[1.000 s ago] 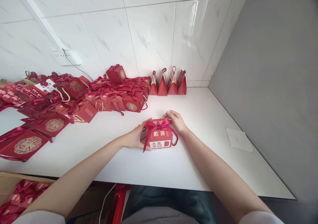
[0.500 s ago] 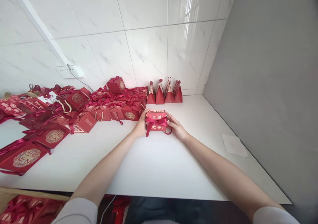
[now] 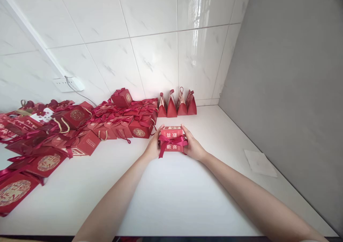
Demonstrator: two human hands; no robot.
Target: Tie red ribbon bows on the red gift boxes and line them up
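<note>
A small red gift box (image 3: 171,147) with pale printed characters is between my two hands, near the middle of the white table. A dark pink ribbon (image 3: 175,141) is tied in a bow across its top, one tail hanging toward me. My left hand (image 3: 153,144) grips the box's left side, and my right hand (image 3: 194,145) is closed against its right side. The undersides of the fingers are partly hidden by the box. Behind it, several red triangular boxes (image 3: 172,108) with loop handles stand in a row by the wall.
Many red boxes with ribbons (image 3: 140,127) are piled along the left and back of the white table (image 3: 171,199). A white sheet (image 3: 260,162) lies at the right, beside a grey partition (image 3: 289,74). A power socket (image 3: 69,84) with a cable is on the tiled wall.
The view has tilted, so the table and boxes sit lower in the picture. My right hand has closed in on the box's side, covering the cord loop that showed there.
</note>
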